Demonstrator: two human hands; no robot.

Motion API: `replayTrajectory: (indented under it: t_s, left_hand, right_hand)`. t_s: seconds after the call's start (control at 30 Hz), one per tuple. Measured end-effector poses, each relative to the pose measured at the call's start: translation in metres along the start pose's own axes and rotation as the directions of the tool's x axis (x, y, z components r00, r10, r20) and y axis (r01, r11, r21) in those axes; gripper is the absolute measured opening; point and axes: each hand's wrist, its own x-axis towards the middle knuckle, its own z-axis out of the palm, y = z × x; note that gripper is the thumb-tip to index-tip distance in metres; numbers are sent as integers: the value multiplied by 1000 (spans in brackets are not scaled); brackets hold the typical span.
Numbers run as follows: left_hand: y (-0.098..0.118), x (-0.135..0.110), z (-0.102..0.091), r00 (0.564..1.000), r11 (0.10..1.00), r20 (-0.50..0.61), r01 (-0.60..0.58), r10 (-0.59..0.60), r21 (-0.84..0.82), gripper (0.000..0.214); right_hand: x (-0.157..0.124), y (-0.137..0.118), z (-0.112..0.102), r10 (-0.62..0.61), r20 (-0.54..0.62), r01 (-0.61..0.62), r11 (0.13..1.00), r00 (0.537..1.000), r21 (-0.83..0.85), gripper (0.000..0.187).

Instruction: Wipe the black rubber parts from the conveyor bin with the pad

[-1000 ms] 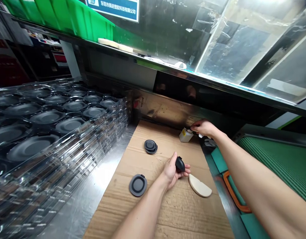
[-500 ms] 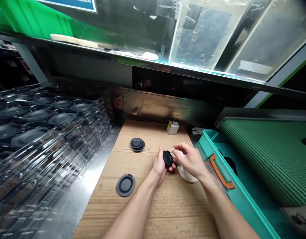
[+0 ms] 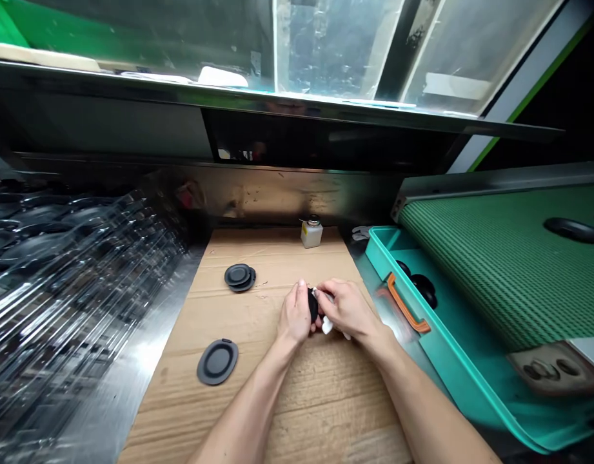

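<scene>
My left hand (image 3: 293, 317) is closed around a small black round part (image 3: 313, 304), held just above the cardboard sheet (image 3: 272, 393). My right hand (image 3: 346, 310) pinches a white cloth (image 3: 326, 322) and presses it against that part. The two hands touch each other over the middle of the cardboard. A dark grey round lid (image 3: 218, 361) lies flat to the left of my left forearm. Two stacked black lids (image 3: 239, 277) lie farther back on the cardboard.
A small white bottle (image 3: 311, 232) stands at the cardboard's back edge. Stacked clear trays of black discs (image 3: 59, 258) fill the left. A teal bin (image 3: 451, 361) with an orange handle (image 3: 405, 305) sits at right, beside a green conveyor belt (image 3: 500, 258) carrying a black part (image 3: 572, 229).
My right hand came back from the white bottle to my left hand and now presses the white cloth on the black part. The view has swung to the right.
</scene>
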Motion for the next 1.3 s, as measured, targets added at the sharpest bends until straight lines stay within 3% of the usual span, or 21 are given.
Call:
replayTrajectory:
  t_s: [0.1, 0.2, 0.3, 1.07, 1.23, 1.3]
  left_hand:
    - [0, -1, 2, 994, 985, 37, -110, 106, 135, 47]
    - [-2, -2, 3, 990, 970, 52, -139, 131, 198, 46]
    - [-4, -3, 4, 991, 961, 50, -136, 127, 240, 46]
    - [2, -9, 11, 979, 895, 70, -205, 193, 396, 36]
    - [3, -7, 12, 949, 859, -28, -273, 315, 433, 30]
    - [4, -6, 12, 959, 891, -48, -240, 279, 385, 29]
  right_hand:
    - [1, -1, -1, -13, -5, 13, 997, 1000, -79, 19]
    - [1, -1, -6, 3, 69, 7, 989, 998, -149, 22]
    - [0, -1, -10, 26, 114, -6, 984, 993, -180, 23]
    - [-2, 1, -16, 47, 124, -27, 987, 991, -160, 22]
    - [-1, 1, -10, 27, 65, -17, 987, 997, -158, 22]
    - [0, 3, -7, 51, 82, -39, 988, 995, -151, 22]
